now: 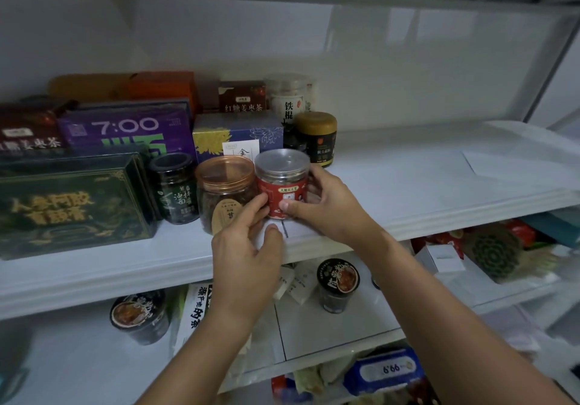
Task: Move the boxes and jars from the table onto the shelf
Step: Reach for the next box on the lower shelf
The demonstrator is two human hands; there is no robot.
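Red-labelled jar (pixel 282 184), clear-lidded, stands upright near the front edge of the white shelf (pixel 408 191), held by both hands. The left hand (pixel 248 247) sets its bent fingers (pixel 260 200) against the jar's lower left side, thumb curled just in front of the base. The right hand (pixel 323 203) wraps the jar's right side, thumb pressed on the label front.

Just beside the jar on the left is a copper-lidded jar (pixel 224 191), then a dark jar with a green label (pixel 174 188) and a dark green box (pixel 72 203). Behind stand a blue box (pixel 235 136), a purple box (pixel 125 128) and a gold-lidded jar (pixel 317 137). The shelf's right half is bare white board against a pale glossy back panel.

On the lower shelf (pixel 329 335) sit two black-lidded tubs (pixel 337 282) among packets, with a blue pack (pixel 386 370) below.

The right hand hides the jar's far side. The back-row boxes are blurred, and the forearms are cut off at the bottom edge.
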